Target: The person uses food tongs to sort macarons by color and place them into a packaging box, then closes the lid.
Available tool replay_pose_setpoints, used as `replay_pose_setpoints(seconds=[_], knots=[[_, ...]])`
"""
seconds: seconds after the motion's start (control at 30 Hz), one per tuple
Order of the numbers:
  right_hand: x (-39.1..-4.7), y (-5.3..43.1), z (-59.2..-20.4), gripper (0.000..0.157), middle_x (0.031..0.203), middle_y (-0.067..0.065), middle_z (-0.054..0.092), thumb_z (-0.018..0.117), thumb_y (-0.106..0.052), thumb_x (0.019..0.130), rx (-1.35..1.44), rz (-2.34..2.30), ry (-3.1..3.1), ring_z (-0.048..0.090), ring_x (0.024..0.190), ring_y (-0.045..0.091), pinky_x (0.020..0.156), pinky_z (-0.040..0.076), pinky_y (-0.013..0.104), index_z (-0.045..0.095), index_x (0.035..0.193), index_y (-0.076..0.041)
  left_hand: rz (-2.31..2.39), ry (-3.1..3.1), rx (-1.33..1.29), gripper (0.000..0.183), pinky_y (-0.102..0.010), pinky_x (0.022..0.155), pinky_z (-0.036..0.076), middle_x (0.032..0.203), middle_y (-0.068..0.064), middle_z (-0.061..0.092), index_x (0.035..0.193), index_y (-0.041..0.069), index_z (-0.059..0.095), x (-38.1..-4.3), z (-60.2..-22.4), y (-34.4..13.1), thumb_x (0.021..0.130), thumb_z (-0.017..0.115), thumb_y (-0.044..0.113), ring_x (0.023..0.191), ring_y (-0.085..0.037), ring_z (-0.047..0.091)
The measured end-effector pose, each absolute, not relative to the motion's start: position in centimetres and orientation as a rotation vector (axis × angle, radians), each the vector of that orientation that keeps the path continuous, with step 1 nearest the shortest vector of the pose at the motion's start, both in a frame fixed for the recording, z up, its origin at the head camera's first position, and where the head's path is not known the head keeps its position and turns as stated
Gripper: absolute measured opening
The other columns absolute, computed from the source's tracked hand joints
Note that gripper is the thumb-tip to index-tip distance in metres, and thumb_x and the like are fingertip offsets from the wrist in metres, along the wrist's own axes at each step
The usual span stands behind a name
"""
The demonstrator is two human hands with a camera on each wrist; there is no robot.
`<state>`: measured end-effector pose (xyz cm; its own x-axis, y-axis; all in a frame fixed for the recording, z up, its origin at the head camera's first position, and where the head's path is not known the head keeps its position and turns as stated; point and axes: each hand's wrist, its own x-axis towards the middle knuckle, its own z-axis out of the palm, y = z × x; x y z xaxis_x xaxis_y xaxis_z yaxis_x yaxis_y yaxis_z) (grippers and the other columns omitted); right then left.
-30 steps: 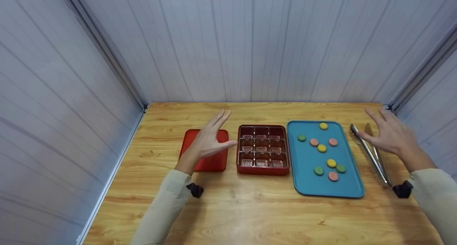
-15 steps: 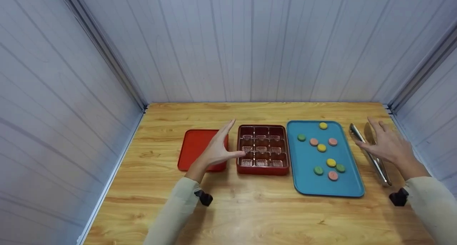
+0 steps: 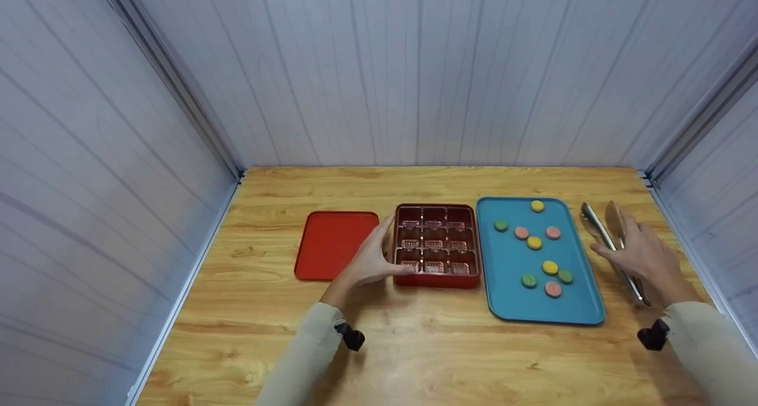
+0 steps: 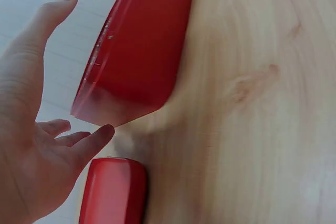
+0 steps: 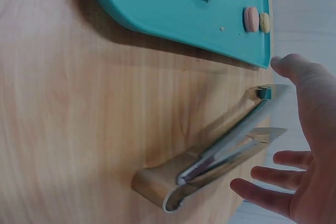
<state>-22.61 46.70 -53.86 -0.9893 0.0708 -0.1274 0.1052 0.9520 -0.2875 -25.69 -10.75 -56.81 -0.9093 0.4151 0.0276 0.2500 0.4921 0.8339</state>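
My left hand (image 3: pixel 373 261) is at the left side of a dark red box (image 3: pixel 437 280) with a clear divided insert, its thumb over the near left corner. In the left wrist view the fingertips are right at the side of the box (image 4: pixel 142 45), thumb and fingers spread apart. Over on the right, my right hand (image 3: pixel 642 252) hovers above a pair of metal tongs (image 3: pixel 610 231), thumb on one side and fingers on the other. The right wrist view shows the tongs (image 5: pixel 210 163) lying on the table below the spread fingers, nothing held.
A blue tray (image 3: pixel 509 299) between box and tongs carries several macarons (image 3: pixel 534 242) in yellow, pink and green. Left of the box lies a flat red lid (image 3: pixel 331 246). Panelled walls (image 3: pixel 414 74) enclose the wooden table (image 3: pixel 426 358) at the back and sides.
My left hand has moved right and nearer, from over the red lid to the side of the box. The right hand has come down closer over the tongs.
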Motion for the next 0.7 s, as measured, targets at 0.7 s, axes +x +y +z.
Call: replay_pose_setpoints(seconds=[0.7], knots=[[-21.7, 47.5, -55.4, 0.088, 0.141, 0.049, 0.053, 0.063, -0.034, 0.107, 0.236, -0.569, 2.907, 0.063, 0.109, 0.065, 0.069, 0.057, 0.058, 0.022, 0.169, 0.013, 1.507, 2.452, 0.499, 0.123, -0.063, 0.142, 0.03, 0.177, -0.021, 0.049, 0.179, 0.007, 0.027, -24.8, -58.8, -11.0, 0.084, 0.101, 0.03, 0.166, -0.043, 0.044]])
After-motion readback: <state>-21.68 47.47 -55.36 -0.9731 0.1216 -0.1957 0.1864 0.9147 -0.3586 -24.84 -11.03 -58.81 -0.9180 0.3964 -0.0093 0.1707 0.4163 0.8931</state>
